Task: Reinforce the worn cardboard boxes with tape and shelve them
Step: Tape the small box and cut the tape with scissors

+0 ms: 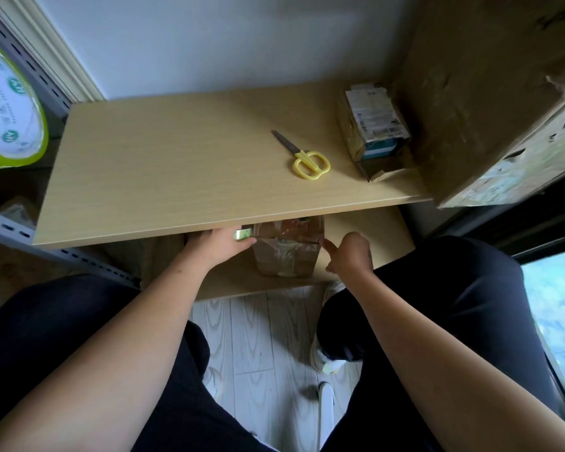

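Observation:
A small brown cardboard box, wrapped in clear tape, stands on the lower wooden shelf, partly hidden under the upper shelf board. My left hand reaches under the upper board at the box's left side and holds a green tape roll against it; its fingers are partly hidden. My right hand is at the box's right edge, with the index finger touching the box's upper corner and the other fingers curled.
Yellow-handled scissors lie on the upper board. A taped parcel with a white label stands at its right end beside a large cardboard box. A grey metal rack and a green-rimmed round object are on the left.

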A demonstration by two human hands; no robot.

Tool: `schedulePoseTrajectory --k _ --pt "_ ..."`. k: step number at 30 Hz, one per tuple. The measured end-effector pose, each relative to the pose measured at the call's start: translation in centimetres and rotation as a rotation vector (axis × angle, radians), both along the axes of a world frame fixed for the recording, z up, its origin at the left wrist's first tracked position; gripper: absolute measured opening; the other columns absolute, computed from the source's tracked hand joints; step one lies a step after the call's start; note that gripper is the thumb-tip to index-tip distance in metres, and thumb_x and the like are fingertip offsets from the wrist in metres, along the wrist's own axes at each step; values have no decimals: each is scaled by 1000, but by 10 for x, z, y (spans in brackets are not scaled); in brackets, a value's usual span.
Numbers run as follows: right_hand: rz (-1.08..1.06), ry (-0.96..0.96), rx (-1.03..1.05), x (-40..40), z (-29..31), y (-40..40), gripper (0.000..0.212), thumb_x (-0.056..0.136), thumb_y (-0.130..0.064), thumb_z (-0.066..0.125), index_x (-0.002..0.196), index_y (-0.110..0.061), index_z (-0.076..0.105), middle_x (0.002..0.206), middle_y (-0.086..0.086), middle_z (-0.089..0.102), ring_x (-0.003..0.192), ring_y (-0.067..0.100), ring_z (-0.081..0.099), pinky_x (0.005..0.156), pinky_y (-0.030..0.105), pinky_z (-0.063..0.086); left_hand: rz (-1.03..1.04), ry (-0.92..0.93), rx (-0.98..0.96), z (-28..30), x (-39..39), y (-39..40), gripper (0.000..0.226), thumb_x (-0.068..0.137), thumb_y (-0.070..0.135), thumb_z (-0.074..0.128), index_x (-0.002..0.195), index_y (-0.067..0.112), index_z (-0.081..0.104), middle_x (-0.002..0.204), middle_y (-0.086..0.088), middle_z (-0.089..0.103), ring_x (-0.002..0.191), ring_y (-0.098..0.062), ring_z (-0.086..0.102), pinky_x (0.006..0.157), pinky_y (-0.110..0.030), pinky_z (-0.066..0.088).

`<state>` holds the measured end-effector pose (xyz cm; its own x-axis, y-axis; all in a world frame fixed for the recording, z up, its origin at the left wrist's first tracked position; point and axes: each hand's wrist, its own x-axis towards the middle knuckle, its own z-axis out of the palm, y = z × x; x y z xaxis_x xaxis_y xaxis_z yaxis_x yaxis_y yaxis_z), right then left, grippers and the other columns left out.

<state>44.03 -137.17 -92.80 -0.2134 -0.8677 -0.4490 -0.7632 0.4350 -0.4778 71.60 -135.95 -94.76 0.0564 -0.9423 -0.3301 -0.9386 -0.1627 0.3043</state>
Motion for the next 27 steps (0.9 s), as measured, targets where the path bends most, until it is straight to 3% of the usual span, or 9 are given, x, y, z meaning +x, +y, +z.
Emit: schedulePoseTrajectory --k 4,6,8,10,13,16,19,24,27 --pt "129 302 -20 -8 14 -1 54 88 -63 58 97 -10 60 86 2 69 76 22 64 59 30 49 2 -20 51 2 -1 -1 48 87 72 52 94 25 57 79 7 56 69 -14 56 60 -30 45" --pt "237 430 -209 -4 18 3 46 91 -54 61 110 -12 55 100 4 63 90 24 60 62 32 46 1 -24 53 1 -1 -2 46 87 72 50 94 26 55 76 9 53 67 -13 54 57 -28 42" --pt "427 383 -400 3 16 4 40 93 -35 64 122 -11 56 118 8 60 108 27 55 77 36 48 -4 -35 44 3 0 -2 47 88 71 50 89 24 55 75 8 53 67 -14 55 61 -30 45" --pt "668 338 -437 11 15 1 36 94 -19 61 129 -12 55 126 9 58 114 30 53 82 35 45 -17 -47 31 3 -2 -2 46 89 69 51 75 25 49 73 3 54 62 -15 53 59 -31 44" --pt "876 358 -343 19 15 -10 32 100 -13 50 131 -13 53 127 11 59 113 30 57 77 30 41 -41 -37 42 8 -5 -1 40 92 64 51 77 28 46 95 -4 61 72 -19 54 63 -33 45" --pt "1023 401 -219 20 26 -24 24 103 -20 45 122 -11 56 120 12 60 108 31 60 81 34 49 -120 37 15 14 -5 1 43 95 55 54 126 25 55 132 -5 57 116 -31 56 93 -46 50" --pt "1181 563 -157 25 35 -32 34 103 -33 46 125 -10 56 124 11 59 107 28 62 89 39 54 -147 101 10 21 -9 4 50 97 50 55 140 26 50 142 -2 56 130 -31 50 103 -47 44" --pt "1247 656 -45 48 19 -26 29 100 -11 47 125 -5 61 125 18 61 116 34 58 91 38 45 -135 80 52 21 -8 5 36 94 53 59 111 22 68 116 -8 66 107 -31 61 90 -44 51" --pt "1249 793 -10 63 16 -27 28 98 -9 51 123 -6 63 122 13 63 114 31 60 86 35 45 -110 136 63 22 -7 8 27 95 52 58 109 31 66 111 -2 66 99 -25 64 84 -41 51"
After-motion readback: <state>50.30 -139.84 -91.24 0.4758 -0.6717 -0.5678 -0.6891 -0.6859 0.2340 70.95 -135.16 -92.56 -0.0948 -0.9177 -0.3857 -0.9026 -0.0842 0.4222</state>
